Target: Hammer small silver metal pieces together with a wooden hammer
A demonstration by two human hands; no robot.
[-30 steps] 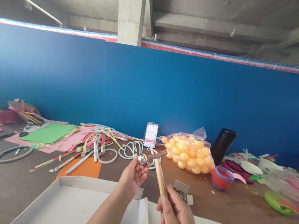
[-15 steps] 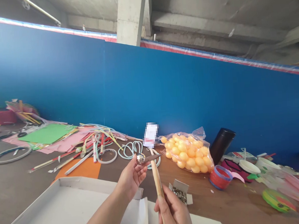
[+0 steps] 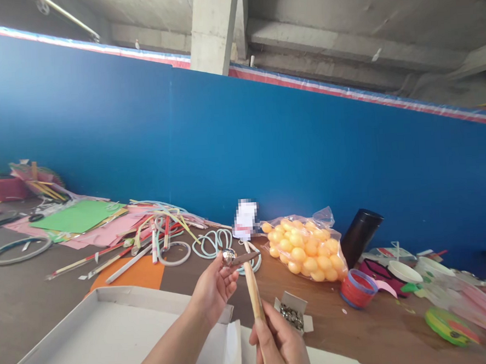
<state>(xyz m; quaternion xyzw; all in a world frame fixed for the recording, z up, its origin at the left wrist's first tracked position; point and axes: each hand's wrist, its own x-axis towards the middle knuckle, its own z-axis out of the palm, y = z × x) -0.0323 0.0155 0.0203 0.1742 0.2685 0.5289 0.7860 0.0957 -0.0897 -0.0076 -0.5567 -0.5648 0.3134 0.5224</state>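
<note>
My left hand pinches a shiny silver ball between thumb and fingertips, the other fingers curled loosely below it. My right hand is closed around the pale wooden handle of a hammer. The hammer's dark head, pointed at its right end, is level with the ball, its left end right beside it; whether they touch I cannot tell. Just right of the handle stands an open small white box with many small metal pieces inside. Under my forearms lies a shallow white box lid or tray.
A clear bag of orange balls rests on the brown table, beside a leaning black cylinder and a red tape roll. Coiled tubes, sticks and coloured paper cover the back left. A blue partition rises behind.
Almost nothing differs. The hammer head has shifted very slightly left toward the ball; both hands keep their grip.
</note>
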